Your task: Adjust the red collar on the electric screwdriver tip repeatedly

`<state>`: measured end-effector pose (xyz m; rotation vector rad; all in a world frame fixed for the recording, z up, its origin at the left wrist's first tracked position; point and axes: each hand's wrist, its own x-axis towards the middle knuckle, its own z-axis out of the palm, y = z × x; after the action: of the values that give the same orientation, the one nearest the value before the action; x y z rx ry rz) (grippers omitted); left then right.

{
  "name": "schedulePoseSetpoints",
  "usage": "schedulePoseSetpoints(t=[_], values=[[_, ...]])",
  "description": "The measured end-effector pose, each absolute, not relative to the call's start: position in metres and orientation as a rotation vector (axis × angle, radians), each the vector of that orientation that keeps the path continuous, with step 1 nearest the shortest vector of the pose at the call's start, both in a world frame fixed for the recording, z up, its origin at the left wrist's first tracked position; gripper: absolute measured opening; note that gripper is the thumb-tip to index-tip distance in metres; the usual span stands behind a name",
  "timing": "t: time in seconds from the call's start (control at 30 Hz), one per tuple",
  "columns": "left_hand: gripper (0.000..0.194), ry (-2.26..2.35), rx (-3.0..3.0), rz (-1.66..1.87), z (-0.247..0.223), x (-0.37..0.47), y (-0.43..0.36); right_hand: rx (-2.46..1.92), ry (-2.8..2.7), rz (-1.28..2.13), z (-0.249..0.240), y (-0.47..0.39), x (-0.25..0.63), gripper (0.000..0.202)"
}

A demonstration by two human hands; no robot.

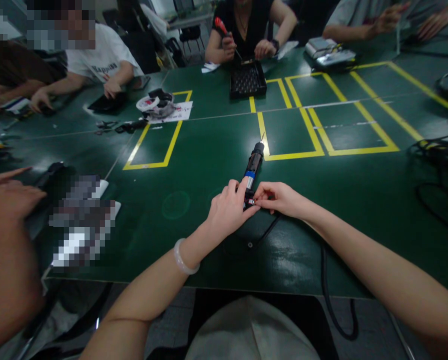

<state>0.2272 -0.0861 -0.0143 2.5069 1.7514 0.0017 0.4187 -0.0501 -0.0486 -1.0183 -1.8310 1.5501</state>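
Observation:
A black electric screwdriver [254, 161] with a blue band lies on the green table, its thin bit pointing away from me. My left hand [229, 207] is closed over its near end, thumb and fingers around the body. At that same end my right hand [278, 198] pinches, fingertips close to a small red-and-white part [250, 201]. What the right fingers hold is too small to make out. A black cable [268, 231] runs from below my hands toward the table's front, beside a small round metal piece [250, 245].
Yellow tape outlines [294, 156] mark the table. Across from me a person holds a red-handled tool [219, 25] over a black tray [248, 87] of small parts. Black cables [439, 165] lie at the right. A white tape roll [147, 103] sits far left; another person's arm reaches in at the left.

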Motion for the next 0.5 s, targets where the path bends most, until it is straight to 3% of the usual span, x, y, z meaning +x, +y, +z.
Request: schedulePoseSetpoints(t=[0.2, 0.5], values=[[0.066, 1.769, 2.511, -0.004, -0.012, 0.23, -0.087, -0.999, -1.719, 1.608, -0.048, -0.049, 0.418, 0.021], [0.068, 1.774, 2.534, -0.069, -0.007, 0.227, -0.085, -1.126, -1.587, 1.41, -0.049, -0.035, 0.435, 0.023]])
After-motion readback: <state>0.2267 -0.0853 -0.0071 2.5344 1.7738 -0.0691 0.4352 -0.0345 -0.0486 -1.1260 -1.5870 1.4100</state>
